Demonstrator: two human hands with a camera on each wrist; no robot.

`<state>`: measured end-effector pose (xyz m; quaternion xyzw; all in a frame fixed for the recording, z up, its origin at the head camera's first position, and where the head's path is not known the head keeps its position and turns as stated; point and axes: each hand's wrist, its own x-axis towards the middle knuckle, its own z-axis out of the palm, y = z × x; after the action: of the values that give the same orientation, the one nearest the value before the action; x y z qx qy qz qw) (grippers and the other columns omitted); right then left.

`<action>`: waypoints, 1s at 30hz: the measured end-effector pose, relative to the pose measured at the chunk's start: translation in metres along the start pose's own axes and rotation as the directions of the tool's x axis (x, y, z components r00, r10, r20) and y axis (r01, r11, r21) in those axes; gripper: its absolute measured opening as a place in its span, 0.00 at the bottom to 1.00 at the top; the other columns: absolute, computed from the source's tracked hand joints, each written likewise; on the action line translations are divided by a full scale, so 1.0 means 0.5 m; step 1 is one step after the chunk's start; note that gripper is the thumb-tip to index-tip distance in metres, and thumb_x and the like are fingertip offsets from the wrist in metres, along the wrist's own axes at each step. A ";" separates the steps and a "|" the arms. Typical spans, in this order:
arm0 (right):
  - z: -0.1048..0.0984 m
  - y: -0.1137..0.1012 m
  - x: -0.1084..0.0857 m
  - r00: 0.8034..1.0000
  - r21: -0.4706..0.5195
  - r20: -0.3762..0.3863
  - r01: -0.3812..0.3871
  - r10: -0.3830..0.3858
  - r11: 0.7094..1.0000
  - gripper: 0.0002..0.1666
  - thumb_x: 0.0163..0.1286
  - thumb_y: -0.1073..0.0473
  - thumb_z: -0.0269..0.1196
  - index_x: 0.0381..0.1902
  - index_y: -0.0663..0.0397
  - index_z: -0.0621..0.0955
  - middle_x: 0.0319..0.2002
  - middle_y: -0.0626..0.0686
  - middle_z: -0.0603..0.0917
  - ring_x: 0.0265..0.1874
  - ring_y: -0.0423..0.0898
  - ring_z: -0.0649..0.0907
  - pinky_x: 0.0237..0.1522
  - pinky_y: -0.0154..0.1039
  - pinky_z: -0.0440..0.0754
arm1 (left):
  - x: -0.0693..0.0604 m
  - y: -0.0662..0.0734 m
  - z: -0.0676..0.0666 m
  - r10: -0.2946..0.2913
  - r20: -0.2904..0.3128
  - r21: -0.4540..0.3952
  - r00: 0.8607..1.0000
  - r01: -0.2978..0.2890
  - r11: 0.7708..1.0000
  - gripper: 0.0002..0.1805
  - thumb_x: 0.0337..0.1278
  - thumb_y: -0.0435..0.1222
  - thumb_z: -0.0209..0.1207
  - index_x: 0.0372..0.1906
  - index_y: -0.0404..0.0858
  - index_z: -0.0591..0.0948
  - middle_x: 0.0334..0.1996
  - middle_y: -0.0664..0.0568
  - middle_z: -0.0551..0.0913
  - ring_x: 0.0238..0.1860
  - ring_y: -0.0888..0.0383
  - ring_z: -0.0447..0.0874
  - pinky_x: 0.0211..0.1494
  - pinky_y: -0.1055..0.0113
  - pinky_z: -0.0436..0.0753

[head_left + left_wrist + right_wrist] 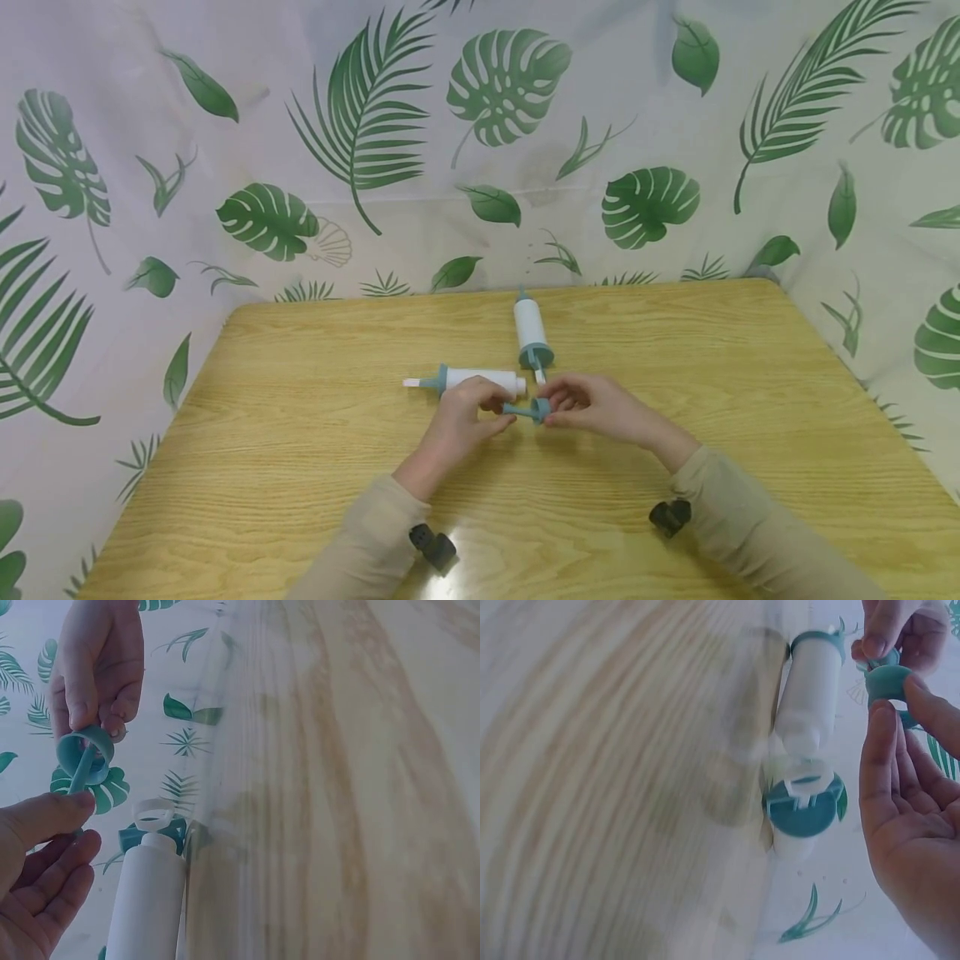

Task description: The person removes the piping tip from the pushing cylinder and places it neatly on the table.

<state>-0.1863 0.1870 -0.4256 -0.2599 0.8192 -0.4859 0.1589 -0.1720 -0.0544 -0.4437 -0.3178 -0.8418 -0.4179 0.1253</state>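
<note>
A small teal cap with a narrow nozzle is held between both hands above the table. My left hand pinches the nozzle end between thumb and fingers, also seen in the left wrist view. My right hand grips the wide ring end with thumb and fingertips. Just behind my left hand lies a white tube with a teal collar, its white open neck uncapped. A second white tube, with a teal collar and a pointed teal tip, lies behind the hands.
The wooden table reaches to a leaf-patterned cloth hanging behind and at the sides. A white handle sticks out to the left from the nearer tube. The farther tube's white handle points toward my right hand.
</note>
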 end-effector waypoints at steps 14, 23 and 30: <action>-0.056 0.023 -0.021 0.996 -0.102 -0.077 -0.053 0.046 0.993 0.18 0.64 0.57 0.67 0.48 0.59 0.76 0.44 0.54 0.81 0.45 0.51 0.82 0.46 0.42 0.81 | 0.031 0.021 0.028 -0.127 0.071 0.094 0.989 0.120 0.988 0.14 0.45 0.36 0.71 0.39 0.33 0.84 0.36 0.50 0.84 0.37 0.57 0.80 0.42 0.70 0.80; -0.072 0.034 -0.026 0.996 -0.262 -0.086 -0.039 0.017 0.964 0.16 0.60 0.63 0.69 0.44 0.60 0.78 0.40 0.53 0.80 0.40 0.51 0.81 0.42 0.42 0.82 | 0.057 0.020 0.066 -0.059 0.105 0.349 0.993 0.019 0.937 0.14 0.40 0.42 0.73 0.34 0.39 0.87 0.29 0.55 0.84 0.31 0.61 0.78 0.38 0.72 0.76; -0.075 0.049 -0.023 0.997 -0.317 -0.054 -0.064 0.049 0.946 0.15 0.59 0.64 0.69 0.43 0.63 0.79 0.39 0.53 0.81 0.38 0.49 0.81 0.41 0.43 0.82 | 0.065 0.017 0.092 -0.017 0.107 0.475 0.994 -0.036 0.879 0.15 0.36 0.45 0.75 0.30 0.42 0.87 0.26 0.58 0.83 0.29 0.62 0.78 0.37 0.72 0.75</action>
<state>-0.2028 0.2298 -0.4291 -0.2476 0.8974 -0.3481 0.1102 -0.1887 -0.0004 -0.4516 -0.3035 -0.9226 -0.1799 0.1559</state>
